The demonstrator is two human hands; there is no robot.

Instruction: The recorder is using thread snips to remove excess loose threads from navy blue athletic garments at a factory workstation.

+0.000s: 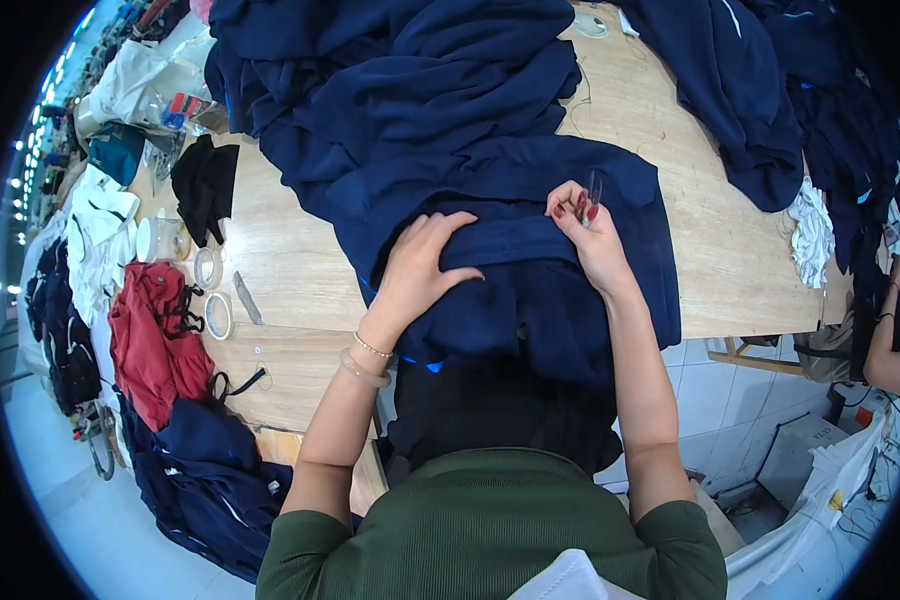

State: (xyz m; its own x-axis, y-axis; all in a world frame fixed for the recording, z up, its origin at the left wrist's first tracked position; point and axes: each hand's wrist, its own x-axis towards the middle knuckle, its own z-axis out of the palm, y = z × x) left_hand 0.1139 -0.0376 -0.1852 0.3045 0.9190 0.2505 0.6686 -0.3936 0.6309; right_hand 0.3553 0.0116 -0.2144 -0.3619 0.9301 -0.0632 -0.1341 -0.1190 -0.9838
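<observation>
A navy blue garment [525, 275] lies across the near edge of the table, with a wide band, like a waistband or hem, facing me. My left hand [417, 262] rests on the left end of that band, thumb and fingers spread apart on the cloth. At the band's right end, my right hand [592, 232] is closed, its fingertips at the fabric edge. Small thread snips [595, 186] stick up from between its fingers, their blades pointing away from me; the rest of them is hidden by the hand.
Navy garments [400, 90] are heaped beyond, more navy cloth [735, 100] at the right. Tape rolls [218, 315], a grey blade-like tool [247, 298], red cloth [155, 340] and black cloth [205, 185] lie left. Another person's arm [885, 340] shows far right.
</observation>
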